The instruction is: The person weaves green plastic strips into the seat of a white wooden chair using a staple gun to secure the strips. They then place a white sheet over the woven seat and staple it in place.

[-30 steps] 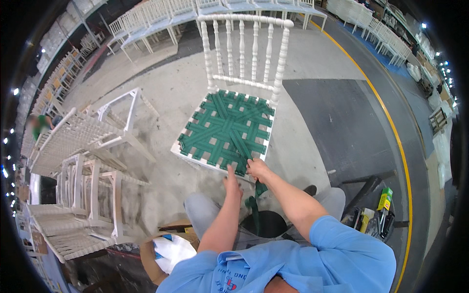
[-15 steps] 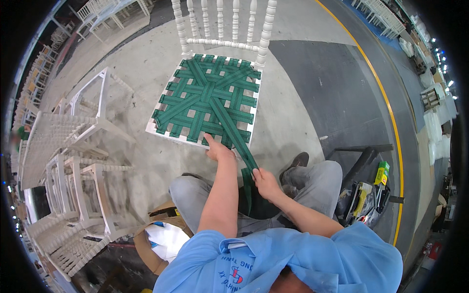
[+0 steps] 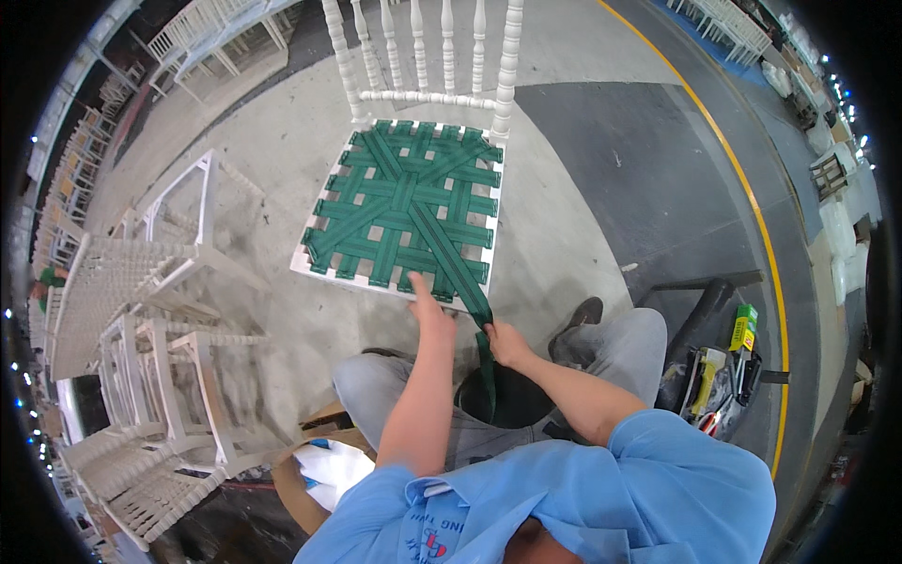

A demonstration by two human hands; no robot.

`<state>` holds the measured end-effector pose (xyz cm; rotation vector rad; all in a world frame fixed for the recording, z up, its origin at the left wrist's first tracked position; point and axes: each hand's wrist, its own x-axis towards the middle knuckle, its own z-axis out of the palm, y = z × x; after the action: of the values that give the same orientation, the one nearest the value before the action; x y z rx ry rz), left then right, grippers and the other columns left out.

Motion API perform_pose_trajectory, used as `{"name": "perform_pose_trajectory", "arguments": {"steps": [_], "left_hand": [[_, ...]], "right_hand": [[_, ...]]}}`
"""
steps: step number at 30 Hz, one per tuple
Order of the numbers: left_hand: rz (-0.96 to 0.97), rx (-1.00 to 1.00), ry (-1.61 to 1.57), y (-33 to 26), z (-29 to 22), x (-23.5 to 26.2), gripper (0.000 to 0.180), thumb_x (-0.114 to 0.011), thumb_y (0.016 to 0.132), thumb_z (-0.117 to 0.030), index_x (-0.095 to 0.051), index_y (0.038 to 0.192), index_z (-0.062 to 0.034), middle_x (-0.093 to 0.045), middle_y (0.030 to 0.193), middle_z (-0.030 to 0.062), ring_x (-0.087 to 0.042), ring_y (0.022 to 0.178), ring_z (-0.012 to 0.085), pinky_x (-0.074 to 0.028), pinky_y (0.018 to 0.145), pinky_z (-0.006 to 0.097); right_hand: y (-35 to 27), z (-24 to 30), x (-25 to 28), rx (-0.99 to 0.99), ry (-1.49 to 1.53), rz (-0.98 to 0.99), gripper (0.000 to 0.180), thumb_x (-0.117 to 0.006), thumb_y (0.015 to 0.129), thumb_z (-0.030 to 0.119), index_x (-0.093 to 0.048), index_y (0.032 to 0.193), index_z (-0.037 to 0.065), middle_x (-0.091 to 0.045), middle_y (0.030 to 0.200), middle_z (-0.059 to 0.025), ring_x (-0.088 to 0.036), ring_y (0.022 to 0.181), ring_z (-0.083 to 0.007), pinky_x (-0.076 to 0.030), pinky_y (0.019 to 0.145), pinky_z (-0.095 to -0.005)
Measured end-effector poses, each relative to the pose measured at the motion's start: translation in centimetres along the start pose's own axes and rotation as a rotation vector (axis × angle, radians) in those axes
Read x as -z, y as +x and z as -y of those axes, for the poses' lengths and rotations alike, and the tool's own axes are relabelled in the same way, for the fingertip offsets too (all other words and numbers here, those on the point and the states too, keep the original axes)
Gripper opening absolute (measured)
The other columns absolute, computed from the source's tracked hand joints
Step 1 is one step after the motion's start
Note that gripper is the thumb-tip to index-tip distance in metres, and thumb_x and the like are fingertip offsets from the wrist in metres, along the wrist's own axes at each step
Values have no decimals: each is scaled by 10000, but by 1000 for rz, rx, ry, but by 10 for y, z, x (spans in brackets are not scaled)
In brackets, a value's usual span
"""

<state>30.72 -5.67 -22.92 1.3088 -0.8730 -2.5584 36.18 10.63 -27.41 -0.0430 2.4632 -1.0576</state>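
A white chair (image 3: 508,85) with turned spindles stands in front of me, its seat criss-crossed with woven green webbing (image 3: 402,188). At the middle of the front rail, my left hand (image 3: 432,315) is closed over the edge, one digit on top and the others hidden below. My right hand (image 3: 508,344) grips a loose green webbing strap (image 3: 451,258) just off the front right corner. That strap runs diagonally from the seat's centre to my right hand, and its tail hangs down toward a dark round object (image 3: 515,399) between my knees.
White chair frames (image 3: 178,376) lie stacked at my left. An open cardboard box (image 3: 293,489) with white material sits by my left leg. Right of my knee, tools (image 3: 709,385) and a yellow-green box (image 3: 744,327) lie beside a dark stand (image 3: 700,320). A yellow line (image 3: 752,202) crosses the floor.
The chair sits slightly lower in view, and both hands keep their places at its front edge. My right hand is now closer to the seat corner, with less strap between them.
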Motion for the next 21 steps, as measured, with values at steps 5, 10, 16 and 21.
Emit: {"name": "perform_pose_trajectory", "arguments": {"steps": [5, 10, 16, 21], "left_hand": [[410, 27, 1148, -60, 58, 31, 760, -673, 924, -607, -605, 1316, 41, -641, 1303, 258, -634, 1201, 366, -497, 966, 488], [273, -305, 1796, -39, 53, 43, 733, -471, 1013, -626, -754, 1054, 49, -739, 1023, 291, -706, 1039, 444, -516, 964, 509], [368, -584, 2095, -49, 65, 19, 711, -391, 1048, -597, -778, 1055, 0, -742, 1054, 269, -689, 1084, 447, -423, 1064, 609], [317, -498, 2168, -45, 69, 32, 661, -436, 1037, -561, -772, 1064, 8, -734, 1151, 236, -657, 1163, 425, -458, 1041, 526]], "right_hand": [[10, -32, 4, 78, -75, -29, 330, -458, 1049, 264, -649, 1100, 0, -683, 1065, -310, -621, 1050, -522, -495, 870, -597], [-7, -4, -10, 67, 11, 98, 309, -476, 1013, 199, -634, 1175, -11, -673, 1113, -332, -623, 1055, -528, -500, 915, -558], [-14, -15, 28, 50, 17, 31, 332, -532, 1012, 246, -663, 1215, 18, -692, 1146, -280, -644, 1065, -478, -516, 932, -520], [-102, -25, 141, 136, 337, -287, 302, -621, 1006, 240, -688, 1261, 93, -716, 1195, -184, -680, 1110, -355, -530, 955, -415]]}}
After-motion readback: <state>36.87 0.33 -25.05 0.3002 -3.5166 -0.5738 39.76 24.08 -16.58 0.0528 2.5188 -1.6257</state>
